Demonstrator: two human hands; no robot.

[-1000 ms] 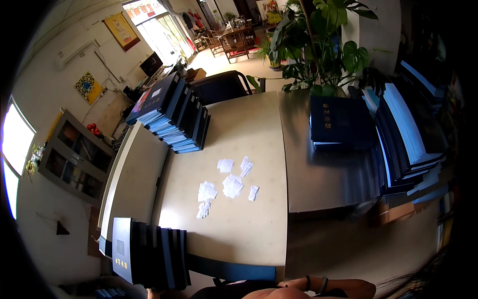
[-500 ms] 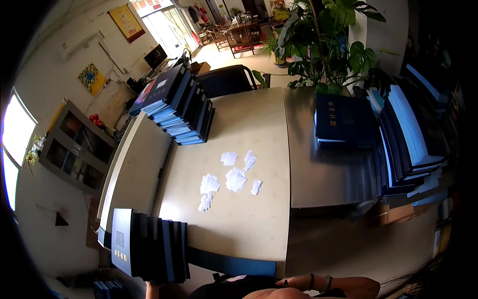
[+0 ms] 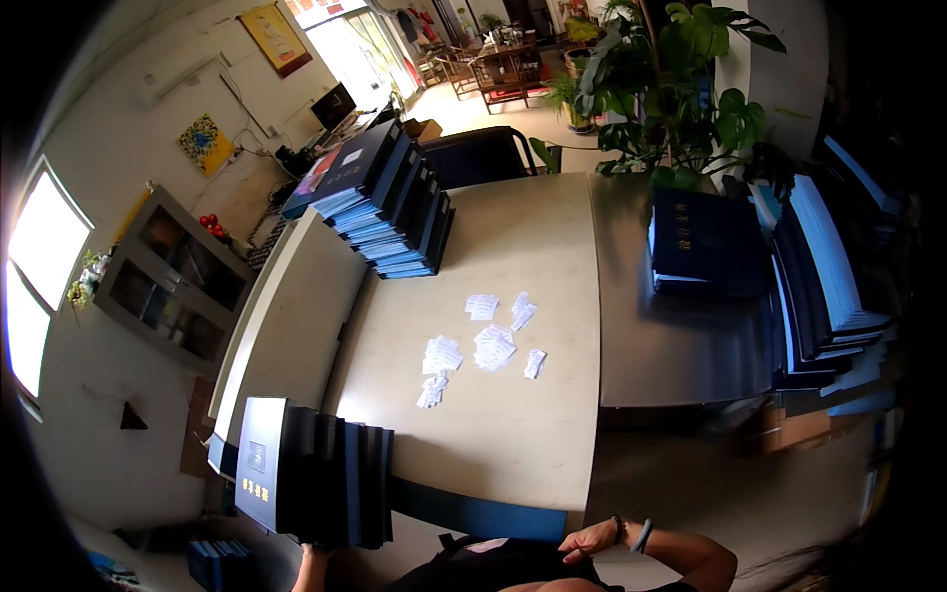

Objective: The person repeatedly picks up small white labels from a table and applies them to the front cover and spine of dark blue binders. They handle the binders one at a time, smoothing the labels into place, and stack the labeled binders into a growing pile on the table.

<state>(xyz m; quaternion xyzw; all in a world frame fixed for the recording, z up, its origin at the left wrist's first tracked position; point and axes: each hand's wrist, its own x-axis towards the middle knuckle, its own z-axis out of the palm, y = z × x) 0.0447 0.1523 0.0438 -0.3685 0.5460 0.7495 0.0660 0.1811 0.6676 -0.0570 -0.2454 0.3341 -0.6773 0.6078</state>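
Note:
My left hand (image 3: 315, 558) is at the lower left, against the near lower edge of a stack of dark blue file binders (image 3: 258, 464). Its fingers are hidden under or behind the binders, so I cannot make out its grip. This stack overlaps the near left corner of the desk (image 3: 513, 434). My right hand (image 3: 592, 538) is by my waist, just off the desk's near edge. Its fingers are loosely curled and nothing shows in them. Several small piles of white paper slips (image 3: 494, 347) lie in the middle of the desk.
A tall binder stack (image 3: 395, 212) stands at the desk's far left, beside a low partition (image 3: 286, 326). Right of it, a dark side table (image 3: 681, 345) bears another binder pile (image 3: 712, 237). More binders (image 3: 829, 266) are heaped beyond. A chair (image 3: 483, 158) and leafy plant (image 3: 681, 109) stand behind.
The whole view has shifted, so the desk appears farther right. My right hand has come further into view at my waist. The near binder stack and my left hand appear slightly higher and farther right.

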